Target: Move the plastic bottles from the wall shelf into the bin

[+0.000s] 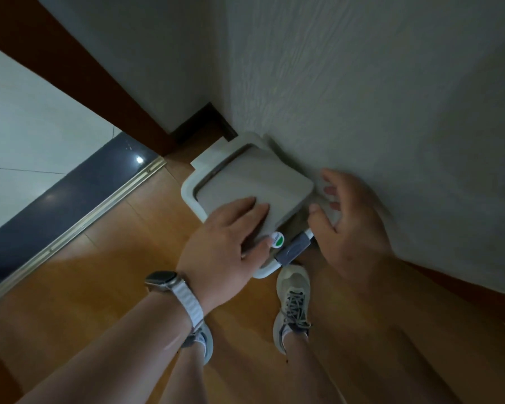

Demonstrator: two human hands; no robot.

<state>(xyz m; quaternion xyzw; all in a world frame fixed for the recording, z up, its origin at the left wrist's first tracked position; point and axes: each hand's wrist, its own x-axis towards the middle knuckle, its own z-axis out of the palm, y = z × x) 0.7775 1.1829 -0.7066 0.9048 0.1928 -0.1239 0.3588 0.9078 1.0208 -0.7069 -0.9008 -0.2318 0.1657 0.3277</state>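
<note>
left hand (pixel 226 237) flat on smooth rounded bin lid (pixel 257 182), wood floor (pixel 99 272)

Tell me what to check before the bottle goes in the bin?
1. Lid pushed open by left hand: ok, it tilts, with a gap at its near edge.
2. Bottle over the gap: ok.
3. Right hand has a grip on the bottle: cannot tell, blurred.
4. Bin steady against the wall: ok.
5. Room inside the bin: cannot tell.
</note>
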